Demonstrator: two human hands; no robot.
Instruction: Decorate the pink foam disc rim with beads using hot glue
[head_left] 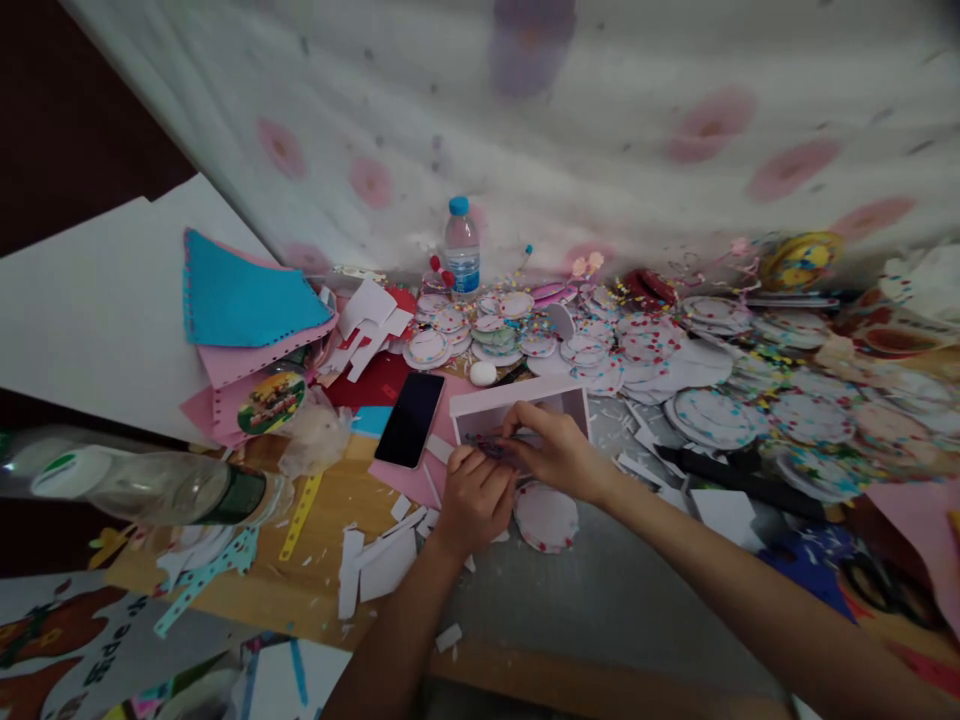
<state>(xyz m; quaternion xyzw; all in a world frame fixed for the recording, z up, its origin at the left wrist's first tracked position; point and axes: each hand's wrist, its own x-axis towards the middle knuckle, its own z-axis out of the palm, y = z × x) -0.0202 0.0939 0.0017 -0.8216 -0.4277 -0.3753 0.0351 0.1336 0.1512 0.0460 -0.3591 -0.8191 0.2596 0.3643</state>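
Note:
My left hand [478, 498] is closed in a loose fist at the front of a shallow white box [510, 392]. Just beyond it, my right hand [556, 448] reaches over the box's front edge with thumb and fingers pinched together. The two hands meet at some thin, dark strands, too small and shadowed to name. A round white disc [547, 518] with red dots around its rim lies under my right wrist. To the left of the box rests a black smartphone [409, 420].
Piles of white discs edged with coloured beads [716, 418] fill the back and right. A water bottle [462, 250] stands against the curtain. Scissors [885, 585], a black-handled tool [750, 482] and paper scraps [386, 562] lie about. Another bottle [165, 487] is at left.

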